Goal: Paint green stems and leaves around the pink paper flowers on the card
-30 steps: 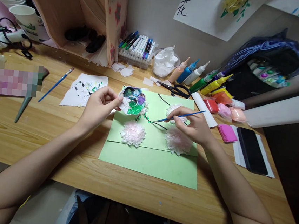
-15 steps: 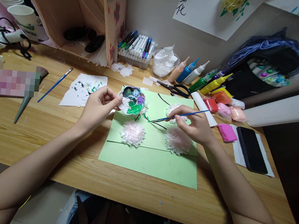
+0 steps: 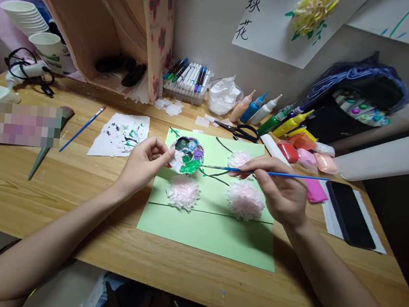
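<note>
Left hand: fingers pinching the rim of a paint palette, over green paper on the bench. Right hand: closed on a blue brush, tip at the palette.

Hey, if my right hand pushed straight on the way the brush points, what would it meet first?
Probably the paint palette: the right hand aims the paintbrush leftward, tip close to the green paint at its near edge. Height above it is unclear.

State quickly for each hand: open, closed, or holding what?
Left hand: closed, holding the paint palette by its edge.
Right hand: closed, holding the blue paintbrush, tip at the palette.
</note>
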`<state>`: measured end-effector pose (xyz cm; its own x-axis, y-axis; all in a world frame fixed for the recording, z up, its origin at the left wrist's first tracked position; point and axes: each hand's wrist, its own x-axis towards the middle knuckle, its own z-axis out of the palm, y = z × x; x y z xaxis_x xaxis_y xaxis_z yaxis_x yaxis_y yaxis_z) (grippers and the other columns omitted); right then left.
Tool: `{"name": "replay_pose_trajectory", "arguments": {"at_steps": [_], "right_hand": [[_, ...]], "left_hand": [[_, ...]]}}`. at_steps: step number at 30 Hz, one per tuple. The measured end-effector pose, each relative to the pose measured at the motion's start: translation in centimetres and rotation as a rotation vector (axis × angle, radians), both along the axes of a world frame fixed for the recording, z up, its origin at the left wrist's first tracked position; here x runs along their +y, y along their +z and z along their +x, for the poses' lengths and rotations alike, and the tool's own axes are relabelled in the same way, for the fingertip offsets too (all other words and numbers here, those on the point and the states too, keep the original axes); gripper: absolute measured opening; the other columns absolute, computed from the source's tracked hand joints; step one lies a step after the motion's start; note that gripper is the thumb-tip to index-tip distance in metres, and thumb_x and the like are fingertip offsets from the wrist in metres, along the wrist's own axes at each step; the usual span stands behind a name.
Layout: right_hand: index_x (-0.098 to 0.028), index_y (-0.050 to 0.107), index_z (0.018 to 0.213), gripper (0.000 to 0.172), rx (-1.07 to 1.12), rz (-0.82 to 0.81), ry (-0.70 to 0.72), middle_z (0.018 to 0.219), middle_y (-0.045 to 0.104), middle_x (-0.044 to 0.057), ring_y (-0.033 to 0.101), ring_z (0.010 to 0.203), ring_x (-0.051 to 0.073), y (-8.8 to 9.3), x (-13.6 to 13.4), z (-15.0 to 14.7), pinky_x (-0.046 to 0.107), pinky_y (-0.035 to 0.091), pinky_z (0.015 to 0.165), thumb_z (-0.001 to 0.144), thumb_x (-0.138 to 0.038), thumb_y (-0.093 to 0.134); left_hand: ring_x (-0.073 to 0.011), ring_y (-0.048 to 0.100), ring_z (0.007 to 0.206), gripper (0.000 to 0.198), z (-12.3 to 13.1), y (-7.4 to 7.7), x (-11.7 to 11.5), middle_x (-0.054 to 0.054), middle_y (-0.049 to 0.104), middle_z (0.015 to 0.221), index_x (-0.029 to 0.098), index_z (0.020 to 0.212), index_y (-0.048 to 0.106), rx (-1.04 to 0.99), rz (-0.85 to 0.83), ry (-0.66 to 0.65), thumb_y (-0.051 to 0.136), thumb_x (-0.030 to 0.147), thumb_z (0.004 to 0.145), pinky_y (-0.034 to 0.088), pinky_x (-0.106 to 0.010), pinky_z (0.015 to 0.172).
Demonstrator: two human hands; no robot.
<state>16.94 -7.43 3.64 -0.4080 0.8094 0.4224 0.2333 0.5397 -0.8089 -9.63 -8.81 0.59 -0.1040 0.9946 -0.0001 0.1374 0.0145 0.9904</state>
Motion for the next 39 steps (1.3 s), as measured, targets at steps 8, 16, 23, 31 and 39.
{"name": "replay_pose_trajectory", "arguments": {"at_steps": [8,16,23,31,39], "right_hand": [[-0.022,0.064,0.098,0.019,-0.177,0.143,0.122,0.086,0.071,0.004,0.064,0.079,0.017,0.1,-0.2,-0.6,0.034,0.051,0.074,0.09,-0.014,0.049],[-0.023,0.065,0.093,0.018,-0.059,0.137,-0.086,0.082,0.07,0.003,0.065,0.075,0.016,1.0,0.1,0.5,0.03,0.052,0.068,0.092,-0.019,0.048],[-0.021,0.063,0.084,0.016,-0.204,0.18,-0.326,0.071,0.066,0.0,0.063,0.062,0.012,0.2,0.6,3.5,0.026,0.049,0.06,0.091,-0.02,0.049],[-0.02,0.059,0.08,0.017,-0.326,0.285,-0.288,0.069,0.064,0.001,0.062,0.066,0.015,-1.9,0.6,2.6,0.026,0.047,0.063,0.089,-0.017,0.045],[-0.019,0.058,0.082,0.015,-0.322,0.302,-0.238,0.071,0.064,0.003,0.062,0.067,0.015,-2.9,0.4,2.5,0.027,0.047,0.063,0.087,-0.013,0.045]], "left_hand": [[-0.0126,0.062,0.063,0.021,0.0,-0.2,-0.2,0.001,0.061,0.069,0.021,0.072,0.053,-0.014,0.011,-0.043,0.069,0.035,0.077,0.051,-0.024,0.061],[-0.0128,0.062,0.063,0.025,-0.1,0.2,-0.1,0.001,0.06,0.068,0.02,0.072,0.053,-0.003,-0.017,-0.026,0.071,0.038,0.075,0.051,-0.024,0.061],[-0.0115,0.061,0.064,0.026,-0.6,0.4,0.2,0.003,0.06,0.069,0.019,0.071,0.054,0.024,-0.055,0.0,0.07,0.039,0.076,0.049,-0.021,0.063],[-0.0111,0.06,0.065,0.027,-0.5,-0.2,0.3,0.003,0.06,0.069,0.02,0.072,0.056,0.033,-0.076,-0.01,0.072,0.042,0.074,0.049,-0.02,0.063],[-0.0112,0.061,0.066,0.028,-0.7,0.0,0.4,0.004,0.061,0.07,0.02,0.073,0.057,0.05,-0.09,0.014,0.072,0.044,0.073,0.049,-0.02,0.064]]}}
